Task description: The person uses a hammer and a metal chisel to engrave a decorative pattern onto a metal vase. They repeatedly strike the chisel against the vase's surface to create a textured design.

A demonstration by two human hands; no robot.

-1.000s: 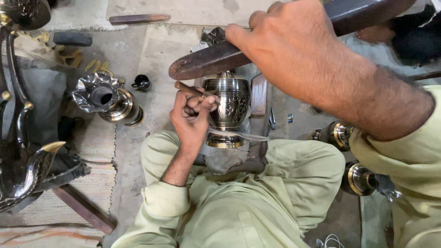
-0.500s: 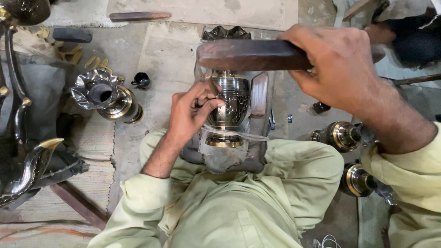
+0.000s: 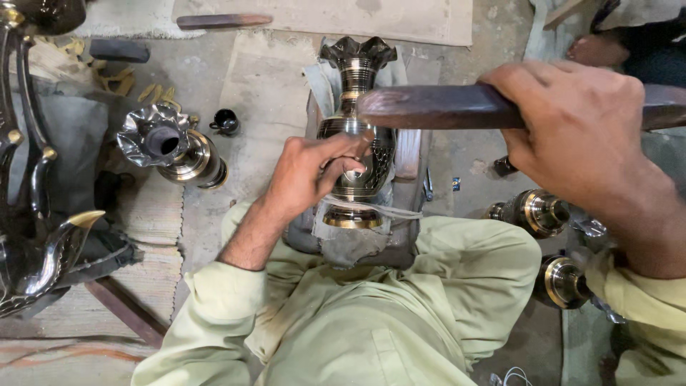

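- The right hand (image 3: 582, 136) is closed tight around a dark wooden bar (image 3: 443, 107), held level above the work, its blunt end poised over the vase's neck like a mallet.
- The left hand (image 3: 311, 171) pinches something thin against the side of the vase (image 3: 357, 136); the fingers are curled shut, but the tool itself is too hidden to name. Thumb and fingertips rest on the metal, which steadies the point of contact.
- The vase lies on its side, fluted mouth pointing away from the person, foot toward the lap. That leaves its flank turned upward for both hands.
- It sits on a cloth-padded block (image 3: 350, 243) between the knees; a white cord (image 3: 379, 209) crosses just above the foot and seems to hold it from rolling.
- The person sits on the floor in pale green clothes, legs folded around the block, so the work stays close under the eyes.
- To the left stands a second vase (image 3: 168, 146) with a small black cup (image 3: 226, 123) beside it; two brass pieces (image 3: 547, 246) lie to the right, all clear of the bar.
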